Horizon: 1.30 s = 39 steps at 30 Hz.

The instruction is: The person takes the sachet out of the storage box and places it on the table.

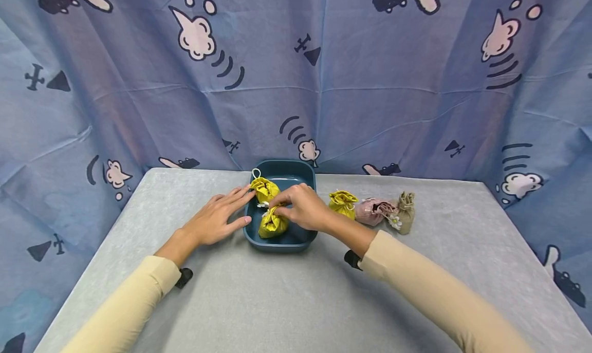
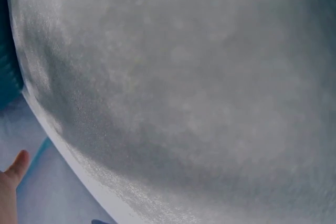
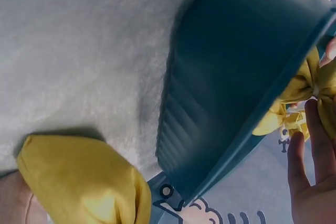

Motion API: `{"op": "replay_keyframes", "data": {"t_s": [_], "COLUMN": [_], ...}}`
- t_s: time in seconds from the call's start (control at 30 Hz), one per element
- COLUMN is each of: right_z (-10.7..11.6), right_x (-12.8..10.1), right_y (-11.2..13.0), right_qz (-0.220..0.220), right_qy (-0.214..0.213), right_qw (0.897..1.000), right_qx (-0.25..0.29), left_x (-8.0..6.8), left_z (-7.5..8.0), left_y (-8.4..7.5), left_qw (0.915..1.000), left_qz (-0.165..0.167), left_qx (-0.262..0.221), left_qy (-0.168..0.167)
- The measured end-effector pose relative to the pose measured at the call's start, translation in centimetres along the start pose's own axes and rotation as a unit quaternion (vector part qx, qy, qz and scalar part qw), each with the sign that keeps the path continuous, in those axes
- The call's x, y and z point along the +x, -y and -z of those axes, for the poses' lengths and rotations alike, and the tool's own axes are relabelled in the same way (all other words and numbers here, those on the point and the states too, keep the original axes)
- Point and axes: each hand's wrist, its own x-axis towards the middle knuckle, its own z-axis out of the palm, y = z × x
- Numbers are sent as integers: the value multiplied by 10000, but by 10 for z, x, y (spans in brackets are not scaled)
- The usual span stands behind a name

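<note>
A dark teal tray sits mid-table with two yellow drawstring pouches in it, one at the back left and one at the front. My right hand reaches over the tray and pinches the gathered top of the front pouch; its fingers show beside that pouch in the right wrist view. My left hand lies flat on the table against the tray's left rim, fingers straight, index tip close to the back pouch. The left wrist view shows only its thumb tip.
Right of the tray a third yellow pouch, a pink pouch and a tan burlap pouch with a white flower lie in a row. Grey cloth covers the table. A blue printed curtain closes off the back and sides.
</note>
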Motion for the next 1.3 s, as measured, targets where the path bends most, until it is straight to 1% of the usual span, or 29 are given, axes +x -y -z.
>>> {"op": "replay_keyframes", "data": {"t_s": [0.4, 0.67, 0.93, 1.13, 1.3], "right_z": [23, 44, 66, 85, 98], "right_x": [-5, -11, -27, -45, -60], "right_y": [7, 13, 12, 11, 7], "right_qz": [-220, -162, 11, 102, 249], "right_qy": [-127, -240, -382, -400, -527], "right_qw": [9996, 9996, 9992, 9991, 9981], "right_qx": [-93, -70, -96, -84, -218], "left_x": [-1, -1, 0, 1, 1], "left_z": [1, 0, -1, -1, 0], "left_y": [0, 1, 0, -2, -2], "left_qw": [10000, 10000, 10000, 10000, 10000], "left_qz": [3, 25, -15, -10, 1], "left_qx": [7, 55, 61, 35, 65], "left_qy": [3, 9, -15, 4, 16]}}
